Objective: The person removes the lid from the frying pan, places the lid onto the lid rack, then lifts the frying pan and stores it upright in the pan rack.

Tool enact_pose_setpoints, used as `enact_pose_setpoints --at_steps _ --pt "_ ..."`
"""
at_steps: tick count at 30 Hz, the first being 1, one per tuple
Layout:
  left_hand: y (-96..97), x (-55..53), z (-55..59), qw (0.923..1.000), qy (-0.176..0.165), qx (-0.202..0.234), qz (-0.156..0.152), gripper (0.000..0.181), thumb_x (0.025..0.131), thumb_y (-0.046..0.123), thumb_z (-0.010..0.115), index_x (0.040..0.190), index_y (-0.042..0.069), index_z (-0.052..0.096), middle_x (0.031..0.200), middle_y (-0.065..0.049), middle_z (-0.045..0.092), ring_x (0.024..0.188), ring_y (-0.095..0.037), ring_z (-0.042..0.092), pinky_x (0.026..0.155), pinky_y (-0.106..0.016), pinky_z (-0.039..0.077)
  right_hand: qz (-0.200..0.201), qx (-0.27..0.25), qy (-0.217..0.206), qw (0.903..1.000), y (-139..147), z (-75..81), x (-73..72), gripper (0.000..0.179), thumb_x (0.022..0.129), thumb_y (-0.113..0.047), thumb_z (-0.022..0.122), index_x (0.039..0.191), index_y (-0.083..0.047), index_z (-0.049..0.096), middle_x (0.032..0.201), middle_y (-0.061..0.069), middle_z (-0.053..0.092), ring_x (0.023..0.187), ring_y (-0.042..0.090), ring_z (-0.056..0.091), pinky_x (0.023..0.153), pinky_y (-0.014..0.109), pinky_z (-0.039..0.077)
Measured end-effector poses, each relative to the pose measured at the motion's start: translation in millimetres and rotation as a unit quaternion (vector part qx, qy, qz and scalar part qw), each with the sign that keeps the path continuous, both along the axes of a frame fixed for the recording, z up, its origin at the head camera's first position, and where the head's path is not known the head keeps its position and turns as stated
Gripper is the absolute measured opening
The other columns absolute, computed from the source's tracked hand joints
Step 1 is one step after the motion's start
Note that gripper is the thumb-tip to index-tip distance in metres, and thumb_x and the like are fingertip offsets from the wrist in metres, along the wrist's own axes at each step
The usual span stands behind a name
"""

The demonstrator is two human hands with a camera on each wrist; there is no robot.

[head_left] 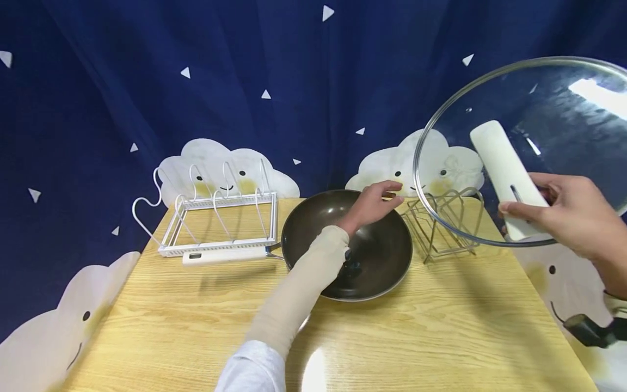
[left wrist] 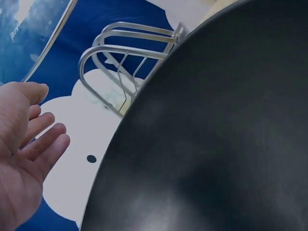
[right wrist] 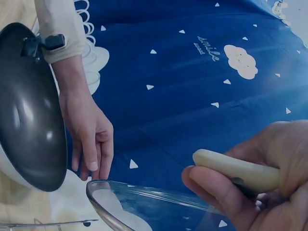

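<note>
In the head view my right hand (head_left: 583, 212) grips the cream handle (head_left: 509, 174) of a large glass lid (head_left: 553, 109). The lid hangs raised and tilted at the right, its metal rim overlapping the small wire rack. My left hand (head_left: 374, 204) reaches over a dark frying pan (head_left: 382, 250) on the table, with fingers loosely extended and nothing in them. The left wrist view shows that hand (left wrist: 29, 144) palm visible, beside the pan's rim. Seen from the right wrist, the lid's edge (right wrist: 103, 207) comes close under the left fingertips, while thumb and fingers hold the handle (right wrist: 236, 168).
A white wire rack (head_left: 220, 223) stands at the back left of the wooden table (head_left: 196, 326), just behind the pan's white handle (head_left: 225, 256). To the pan's right is a metal wire rack (head_left: 441, 228). A blue curtain (head_left: 313, 81) with clouds hangs behind.
</note>
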State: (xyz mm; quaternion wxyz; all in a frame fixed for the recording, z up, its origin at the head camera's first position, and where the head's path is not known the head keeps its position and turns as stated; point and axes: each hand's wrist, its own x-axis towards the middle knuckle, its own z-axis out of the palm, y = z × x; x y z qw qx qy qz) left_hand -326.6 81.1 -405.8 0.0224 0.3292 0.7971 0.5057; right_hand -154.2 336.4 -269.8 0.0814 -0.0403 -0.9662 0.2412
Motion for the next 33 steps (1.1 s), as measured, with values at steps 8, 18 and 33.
enact_pose_setpoints --at_steps 8,18,33 --pt "23.9 0.8 -11.4 0.9997 0.007 -0.013 0.018 0.038 0.102 0.017 0.063 0.138 0.005 0.063 0.138 -0.008 0.065 0.118 -0.015 0.067 0.092 -0.009 0.046 -0.028 0.034 0.01 0.999 15.7 -1.9 -1.4 0.067 0.096 -0.028 0.073 0.138 0.016 0.046 0.112 0.044 0.056 0.079 0.049 0.063 0.053 0.041 0.05" --pt "42.3 2.7 -15.6 0.9988 -0.011 -0.017 0.045 0.041 0.103 0.017 0.062 0.143 0.009 0.06 0.143 -0.006 0.062 0.121 -0.016 0.066 0.091 -0.011 0.048 -0.035 0.057 0.003 0.9978 22.2 -2.1 -4.2 0.065 0.091 -0.023 0.077 0.136 0.015 0.048 0.113 0.046 0.055 0.077 0.051 0.061 0.054 0.047 0.052" --pt "66.1 -3.2 -26.9 0.9983 -0.015 -0.023 0.051 0.041 0.102 0.018 0.063 0.143 0.013 0.061 0.141 -0.002 0.063 0.12 -0.014 0.066 0.092 -0.013 0.05 -0.01 0.066 -0.007 0.9978 21.8 -20.1 -9.7 0.064 0.09 -0.025 0.079 0.133 0.014 0.052 0.103 0.042 0.063 0.073 0.044 0.066 0.05 0.042 0.049"
